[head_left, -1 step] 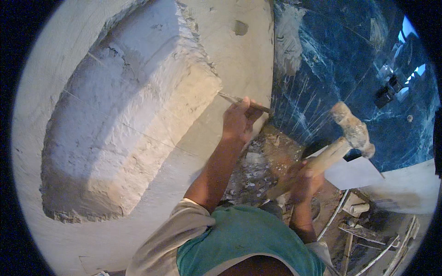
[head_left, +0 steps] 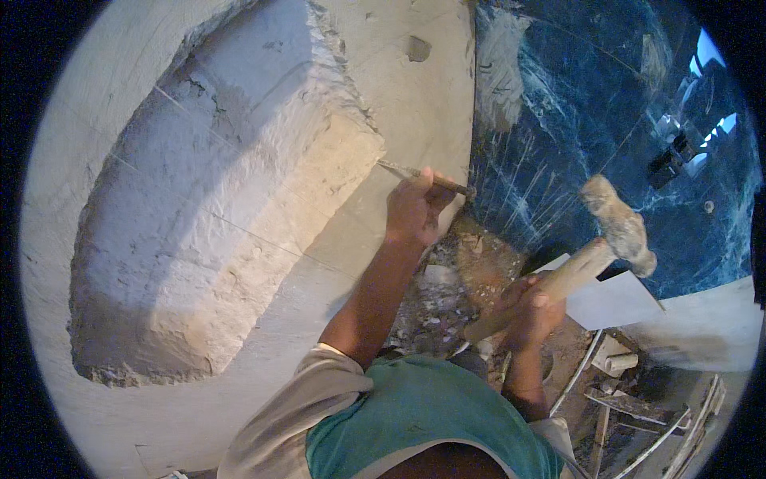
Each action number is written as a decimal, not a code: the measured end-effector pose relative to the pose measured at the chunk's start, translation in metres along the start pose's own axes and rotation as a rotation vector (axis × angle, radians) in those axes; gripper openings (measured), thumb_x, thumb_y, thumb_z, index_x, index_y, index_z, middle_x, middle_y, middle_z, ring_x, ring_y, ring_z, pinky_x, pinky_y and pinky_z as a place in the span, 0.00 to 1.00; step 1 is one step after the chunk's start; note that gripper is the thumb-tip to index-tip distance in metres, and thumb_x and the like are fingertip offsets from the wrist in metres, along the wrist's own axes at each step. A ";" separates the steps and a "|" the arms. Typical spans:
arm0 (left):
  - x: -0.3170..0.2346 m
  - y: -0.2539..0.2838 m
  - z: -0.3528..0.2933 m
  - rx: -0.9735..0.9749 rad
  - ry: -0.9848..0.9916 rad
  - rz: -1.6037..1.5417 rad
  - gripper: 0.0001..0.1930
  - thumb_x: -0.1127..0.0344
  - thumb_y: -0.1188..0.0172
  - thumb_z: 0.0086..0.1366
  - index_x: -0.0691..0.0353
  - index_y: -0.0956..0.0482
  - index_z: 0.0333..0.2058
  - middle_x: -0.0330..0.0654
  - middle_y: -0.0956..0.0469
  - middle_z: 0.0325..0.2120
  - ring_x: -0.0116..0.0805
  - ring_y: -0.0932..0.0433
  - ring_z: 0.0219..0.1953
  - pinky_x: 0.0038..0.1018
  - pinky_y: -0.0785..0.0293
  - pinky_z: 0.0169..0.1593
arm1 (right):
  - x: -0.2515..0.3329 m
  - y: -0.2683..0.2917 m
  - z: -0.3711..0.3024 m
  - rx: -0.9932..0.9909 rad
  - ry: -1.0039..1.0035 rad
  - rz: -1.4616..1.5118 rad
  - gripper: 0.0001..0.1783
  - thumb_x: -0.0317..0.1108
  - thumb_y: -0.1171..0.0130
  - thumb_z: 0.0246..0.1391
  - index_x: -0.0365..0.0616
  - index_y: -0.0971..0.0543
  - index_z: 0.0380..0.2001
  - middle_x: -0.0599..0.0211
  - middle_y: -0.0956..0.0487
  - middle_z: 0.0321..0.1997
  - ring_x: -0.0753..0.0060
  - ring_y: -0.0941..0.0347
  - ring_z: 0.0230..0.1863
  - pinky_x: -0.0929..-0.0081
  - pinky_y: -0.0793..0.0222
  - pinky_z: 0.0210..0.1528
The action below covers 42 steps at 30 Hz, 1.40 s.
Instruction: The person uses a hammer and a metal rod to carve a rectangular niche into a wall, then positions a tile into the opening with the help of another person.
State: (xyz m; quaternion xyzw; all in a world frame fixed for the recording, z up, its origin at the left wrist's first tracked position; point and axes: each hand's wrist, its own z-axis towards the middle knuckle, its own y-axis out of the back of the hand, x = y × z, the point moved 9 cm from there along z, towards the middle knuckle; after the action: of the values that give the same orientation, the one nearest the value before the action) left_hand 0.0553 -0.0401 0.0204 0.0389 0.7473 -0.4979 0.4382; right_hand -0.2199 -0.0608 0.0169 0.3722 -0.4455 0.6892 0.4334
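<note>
Two hands grip tools: the left hand (head_left: 413, 211) clenches a thin metal chisel (head_left: 423, 176), its tip touching the edge of the rough chipped-out recess (head_left: 231, 207) in the grey plaster wall (head_left: 423, 104); the right hand (head_left: 528, 307) grasps a wooden-handled, dust-caked hammer (head_left: 594, 247), raised well apart from the chisel.

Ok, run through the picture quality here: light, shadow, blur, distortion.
Head view: strong fisheye, black corners, and the wall edges bend toward the rim. Soft light falls from the upper left; the chipped recess is shadowed along its lower part. The hammer head in the right hand looks slightly soft, and so does the chisel in the left hand. Glare streaks the glossy blue surface.
</note>
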 end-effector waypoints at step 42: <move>0.027 0.037 -0.017 -0.080 0.041 0.316 0.09 0.66 0.47 0.61 0.67 0.30 0.33 0.47 0.25 0.29 0.41 0.22 0.32 0.34 0.23 0.39 | -0.062 -0.032 -0.058 0.139 -0.332 0.075 0.20 0.44 0.48 0.54 0.37 0.33 0.42 0.75 0.33 0.20 0.83 0.38 0.18 0.81 0.40 0.18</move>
State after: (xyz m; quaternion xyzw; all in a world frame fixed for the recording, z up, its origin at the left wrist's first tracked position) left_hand 0.0469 -0.0186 -0.0223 0.1488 0.7598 -0.3917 0.4971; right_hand -0.1762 -0.0154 -0.0482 0.4930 -0.4760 0.6630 0.3013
